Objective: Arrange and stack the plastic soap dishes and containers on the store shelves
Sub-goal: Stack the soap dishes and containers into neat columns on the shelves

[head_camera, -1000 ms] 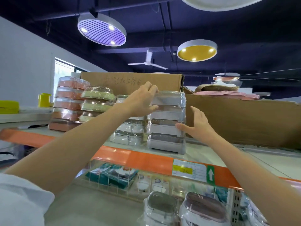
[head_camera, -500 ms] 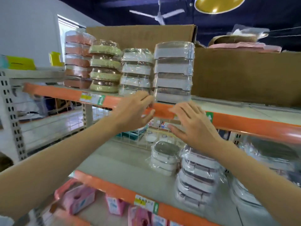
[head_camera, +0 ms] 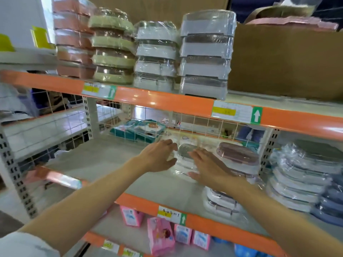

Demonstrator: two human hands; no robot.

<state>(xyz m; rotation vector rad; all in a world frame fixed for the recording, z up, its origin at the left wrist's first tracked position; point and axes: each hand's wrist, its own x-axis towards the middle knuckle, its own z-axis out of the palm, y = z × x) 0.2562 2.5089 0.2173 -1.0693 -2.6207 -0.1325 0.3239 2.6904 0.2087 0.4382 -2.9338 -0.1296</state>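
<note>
So both hands are spread open, fingers apart, nothing clamped yet. The left hand [head_camera: 159,155] is cupped just to the left of the short wrapped stack of soap dishes [head_camera: 185,158] on the middle shelf [head_camera: 111,164], and the right hand [head_camera: 207,166] is laid flat over its front right side. Whether the fingers are actually touching the wrap can't be told, it's a bit blurred there.

The stack is bracketed between the two hands, slightly beyond them toward the back of the shelf, with its long axis seemingly running left to right along the shelf. The left hand looks marginally nearer its end; the right is more on top. A two-handed squeeze from the ends is probably what's called for.

The dishes themselves are seen as pale oval trays with a greyish top, shrink-wrapped and shiny, so likely slippery. A taller pink-lidded stack [head_camera: 237,156] is parked just to the right, and four tidy stacks [head_camera: 204,52] are lined up along the front edge of the top shelf.
</note>
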